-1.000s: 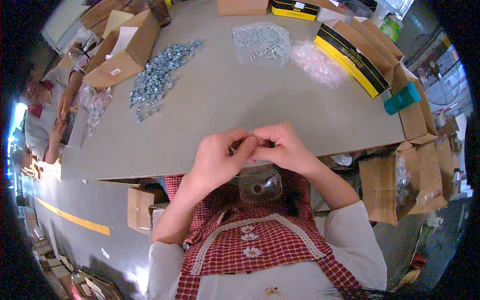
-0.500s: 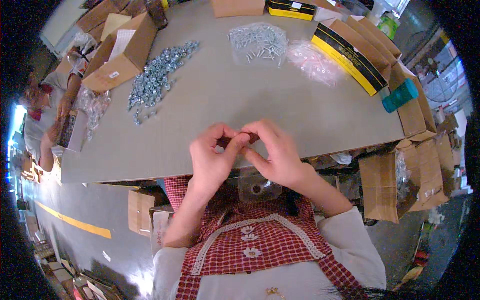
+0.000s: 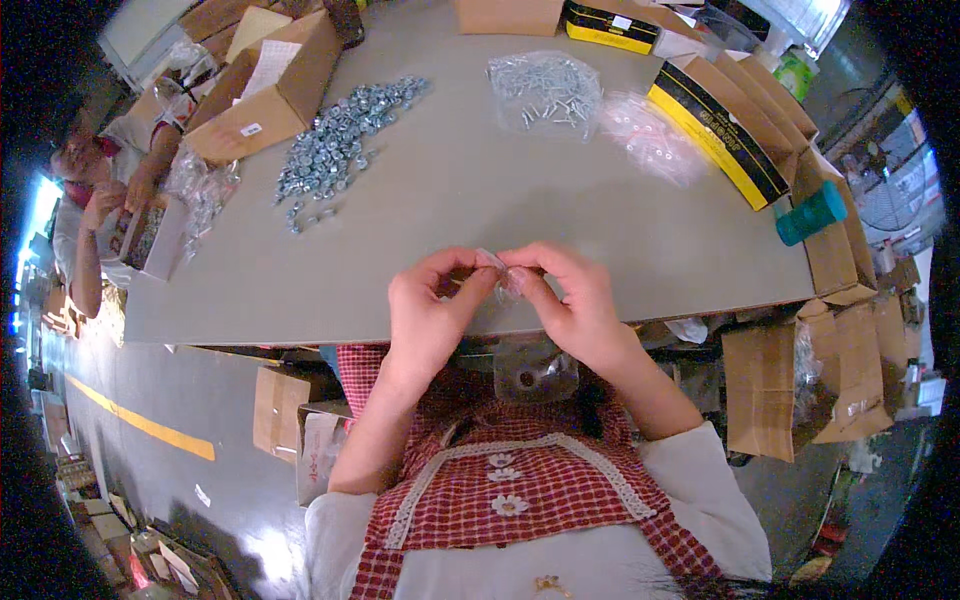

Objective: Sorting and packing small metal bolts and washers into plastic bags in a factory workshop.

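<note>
Near the table's front edge, my left hand [image 3: 428, 312] and my right hand [image 3: 578, 302] meet at the fingertips. Between them is a small clear plastic bag [image 3: 513, 284], pinched by thumb and fingers on both sides. Whether anything lies inside the bag cannot be made out. Farther off to the left, a pile of small shiny metal fittings [image 3: 340, 140] spreads over the grey table [image 3: 430, 200]. An opened clear bag of screws [image 3: 548, 95] lies at the back, beside a heap of flat clear bags with reddish marks [image 3: 655, 138].
A black-and-yellow box [image 3: 716, 135] and a teal cylinder [image 3: 810, 213] line the right side. An open carton [image 3: 262, 100] stands back left. At the far left a co-worker's hands [image 3: 118, 200] are over a white box [image 3: 160, 240]. Opened cartons [image 3: 765, 385] sit below right.
The clear bag now shows between my fingertips, which have drawn slightly apart. The whole view has shifted a little. The co-worker's hand has risen from the white box.
</note>
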Demonstrator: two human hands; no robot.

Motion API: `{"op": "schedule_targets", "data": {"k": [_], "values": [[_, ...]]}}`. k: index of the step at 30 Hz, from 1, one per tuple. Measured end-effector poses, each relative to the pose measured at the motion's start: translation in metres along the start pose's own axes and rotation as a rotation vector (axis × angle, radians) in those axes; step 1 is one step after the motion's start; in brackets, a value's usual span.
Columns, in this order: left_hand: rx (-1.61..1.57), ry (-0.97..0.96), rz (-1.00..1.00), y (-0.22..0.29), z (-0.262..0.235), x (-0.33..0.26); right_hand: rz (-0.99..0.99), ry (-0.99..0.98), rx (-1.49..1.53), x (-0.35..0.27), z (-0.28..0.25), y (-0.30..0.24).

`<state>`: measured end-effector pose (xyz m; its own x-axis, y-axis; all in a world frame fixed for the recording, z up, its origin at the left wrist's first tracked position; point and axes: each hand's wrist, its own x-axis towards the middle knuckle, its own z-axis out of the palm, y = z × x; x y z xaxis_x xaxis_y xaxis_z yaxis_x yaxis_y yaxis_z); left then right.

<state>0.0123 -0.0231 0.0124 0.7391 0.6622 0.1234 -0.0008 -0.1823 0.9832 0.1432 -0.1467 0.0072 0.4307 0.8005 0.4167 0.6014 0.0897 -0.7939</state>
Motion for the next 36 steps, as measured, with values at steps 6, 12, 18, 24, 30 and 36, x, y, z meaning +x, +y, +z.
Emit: {"op": "schedule_targets", "data": {"k": [6,12,18,24,30,36], "values": [[-0.028,-0.025,-0.039,-0.005,-0.003,0.001,-0.032,0.004,0.004,0.001,0.001,-0.001],[-0.037,0.041,-0.003,-0.009,-0.002,0.002,-0.137,-0.104,-0.119,0.000,0.002,-0.005],[0.078,0.030,0.046,-0.011,0.004,-0.003,-0.115,-0.207,-0.094,0.002,0.001,0.003],[0.193,0.087,0.139,-0.015,0.007,0.003,-0.091,-0.077,-0.170,0.004,-0.002,-0.001],[0.090,0.075,-0.046,-0.030,-0.005,-0.002,-0.119,-0.152,-0.412,0.011,0.020,-0.019],[0.234,0.051,0.039,-0.024,0.010,-0.005,-0.017,-0.116,-0.428,-0.002,0.003,-0.029]]}}
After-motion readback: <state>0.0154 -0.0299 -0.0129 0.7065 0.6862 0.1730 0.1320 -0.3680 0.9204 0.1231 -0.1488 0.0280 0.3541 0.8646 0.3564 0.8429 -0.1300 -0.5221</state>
